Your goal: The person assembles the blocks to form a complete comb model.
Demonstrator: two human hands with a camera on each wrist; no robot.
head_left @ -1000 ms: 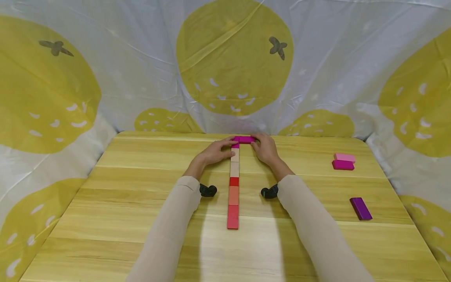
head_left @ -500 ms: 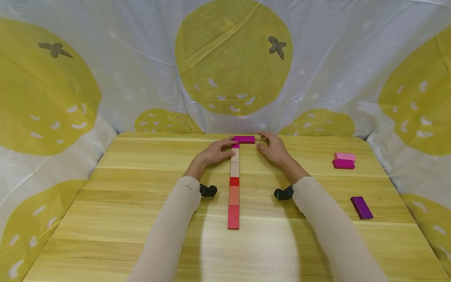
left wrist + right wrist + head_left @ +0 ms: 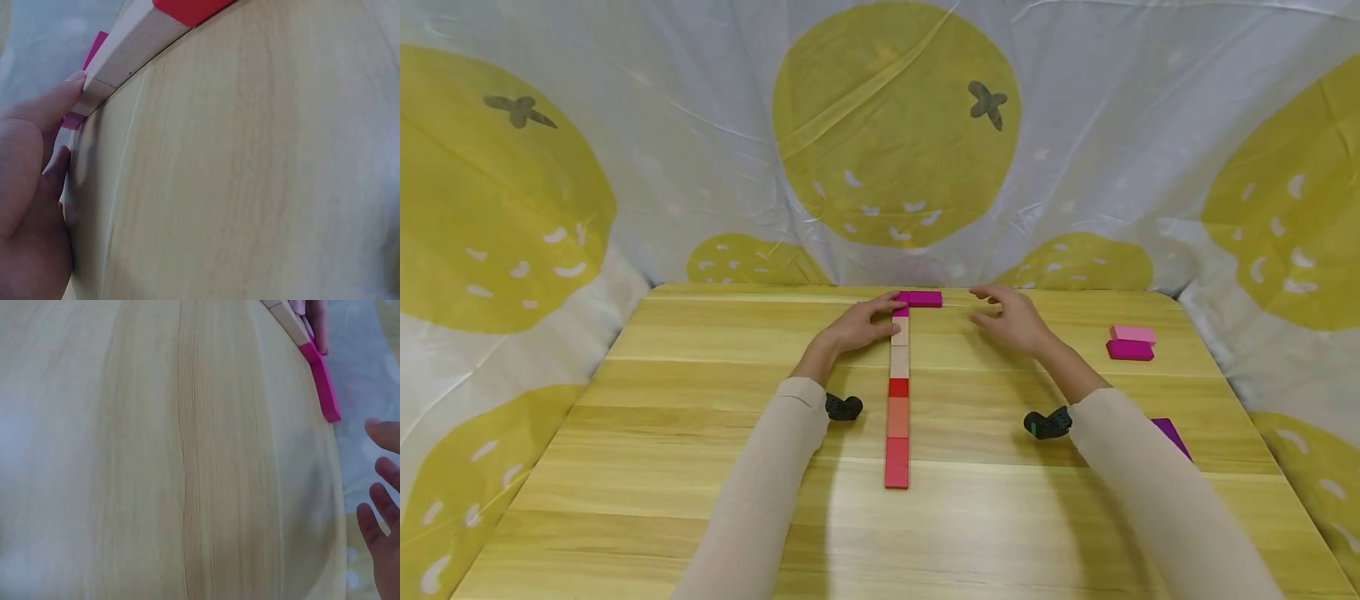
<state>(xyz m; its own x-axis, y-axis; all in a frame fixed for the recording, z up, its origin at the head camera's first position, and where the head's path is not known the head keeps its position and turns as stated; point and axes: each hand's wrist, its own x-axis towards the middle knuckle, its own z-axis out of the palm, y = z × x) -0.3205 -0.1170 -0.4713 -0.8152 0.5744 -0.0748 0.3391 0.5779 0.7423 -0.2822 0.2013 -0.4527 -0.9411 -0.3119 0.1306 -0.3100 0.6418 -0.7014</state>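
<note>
The left grip (image 3: 859, 324) is resting, uncurled, on the block row (image 3: 899, 362); the right grip (image 3: 1013, 320) is hanging apart, empty. The crosswise magenta block (image 3: 926, 299) is looking light, rigid, pinchable by its long sides.

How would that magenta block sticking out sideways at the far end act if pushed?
The magenta block looks stiff, given its straight edges. Its flat faces suggest sliding, not rolling. It appears to meet the block row the left hand touches, so a leftward push might nudge that too.
</note>
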